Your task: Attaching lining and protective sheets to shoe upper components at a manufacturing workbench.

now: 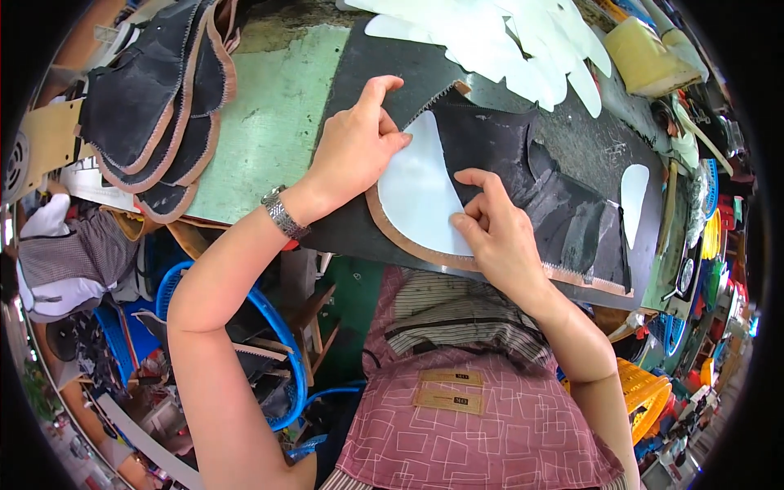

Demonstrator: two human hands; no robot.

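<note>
A black shoe upper [523, 175] with a tan, zigzag-trimmed edge lies flat on a dark work mat [367, 65]. A white curved stiffener piece [416, 192] rests on its inner side. My left hand [355, 147], with a metal watch on the wrist, presses its fingers on the upper's top-left edge beside the white piece. My right hand [490, 229] pinches the right edge of the white piece where it meets the black material.
A stack of black uppers [155, 106] lies at the far left on the green table [269, 122]. White cut pieces [506, 41] pile at the back; another white piece [633, 192] lies right. A yellow container [645, 57] stands far right. Blue baskets [278, 343] sit below.
</note>
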